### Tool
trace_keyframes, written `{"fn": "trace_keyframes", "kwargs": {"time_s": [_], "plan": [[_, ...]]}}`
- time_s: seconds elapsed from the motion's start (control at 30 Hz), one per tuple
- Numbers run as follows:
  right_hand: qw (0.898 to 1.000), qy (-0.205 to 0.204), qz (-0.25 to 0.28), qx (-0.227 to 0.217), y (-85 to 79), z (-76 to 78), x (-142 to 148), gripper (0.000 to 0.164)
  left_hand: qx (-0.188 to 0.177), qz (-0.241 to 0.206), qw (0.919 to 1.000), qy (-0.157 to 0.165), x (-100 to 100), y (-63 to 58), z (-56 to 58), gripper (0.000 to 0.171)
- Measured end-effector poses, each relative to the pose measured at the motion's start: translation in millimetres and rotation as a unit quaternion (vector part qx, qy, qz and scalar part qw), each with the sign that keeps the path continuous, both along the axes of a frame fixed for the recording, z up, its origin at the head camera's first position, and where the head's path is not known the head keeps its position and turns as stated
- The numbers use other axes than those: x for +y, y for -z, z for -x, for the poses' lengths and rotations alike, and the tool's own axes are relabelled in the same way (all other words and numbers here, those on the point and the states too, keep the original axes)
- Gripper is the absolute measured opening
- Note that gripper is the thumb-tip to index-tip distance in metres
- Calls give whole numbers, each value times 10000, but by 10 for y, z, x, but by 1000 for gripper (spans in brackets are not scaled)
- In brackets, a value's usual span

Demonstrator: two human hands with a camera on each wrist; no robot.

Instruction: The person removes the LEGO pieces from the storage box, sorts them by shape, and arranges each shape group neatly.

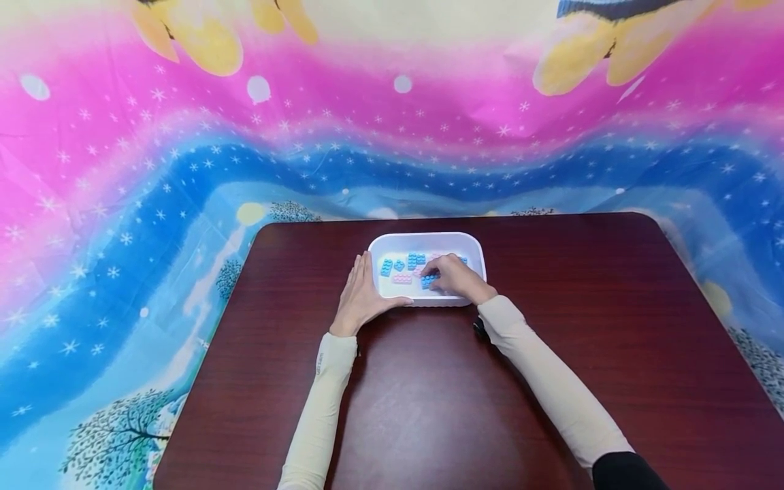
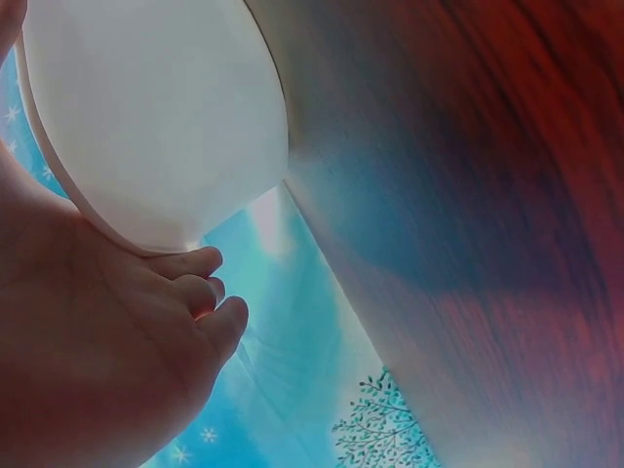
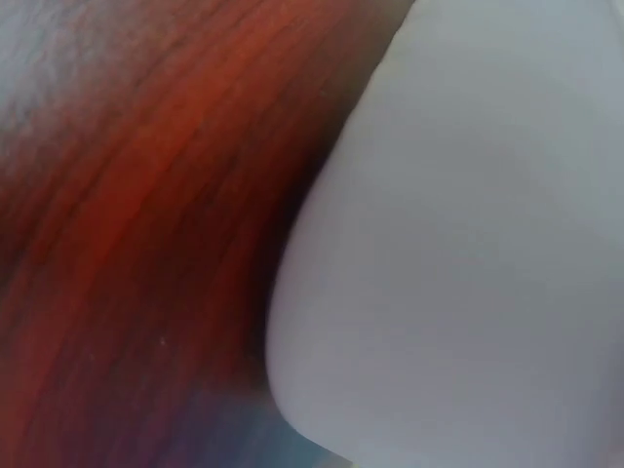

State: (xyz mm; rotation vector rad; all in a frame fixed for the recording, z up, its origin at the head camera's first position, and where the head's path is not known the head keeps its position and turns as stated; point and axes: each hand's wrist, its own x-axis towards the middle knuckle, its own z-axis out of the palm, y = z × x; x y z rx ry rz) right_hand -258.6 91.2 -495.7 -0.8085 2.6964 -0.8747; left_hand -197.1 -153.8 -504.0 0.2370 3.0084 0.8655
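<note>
A white plastic tray point(image 1: 427, 301) stands on the table with several blue and pink building bricks inside. My left hand point(image 1: 360, 294) rests against its left front corner, fingers straight along the left side and thumb along the front rim. In the left wrist view, the left hand point(image 2: 117, 331) touches the tray's white outer wall point(image 2: 166, 117). My right hand point(image 1: 456, 275) reaches into the tray with curled fingers and pinches a blue building brick point(image 1: 428, 281). Left of it lie a pink brick point(image 1: 402, 279) and a blue brick point(image 1: 386, 267). The right wrist view shows only the tray's outer wall point(image 3: 439, 244) and wood, no fingers.
The dark reddish wooden table point(image 1: 416, 401) carries the tray near its far edge. A colourful printed cloth point(image 1: 392, 156) hangs behind the table and along its sides. More blue bricks point(image 1: 416, 260) lie toward the tray's back, some partly hidden by the right hand.
</note>
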Motion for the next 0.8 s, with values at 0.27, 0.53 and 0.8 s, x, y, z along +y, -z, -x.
{"fn": "trace_keyframes", "kwargs": {"time_s": [0.27,0.53,0.8], "plan": [[9986,-80,121,518,-181,-16,40,23,-45,-107,9999,-19,3,-5,-13,139],[9963,-191,175,818,-343,-42,104,22,-20,-87,10000,-42,15,-12,-19,139],[9958,-48,248,883,-441,-14,269,22,43,-110,9999,-68,25,-14,-31,140]]}}
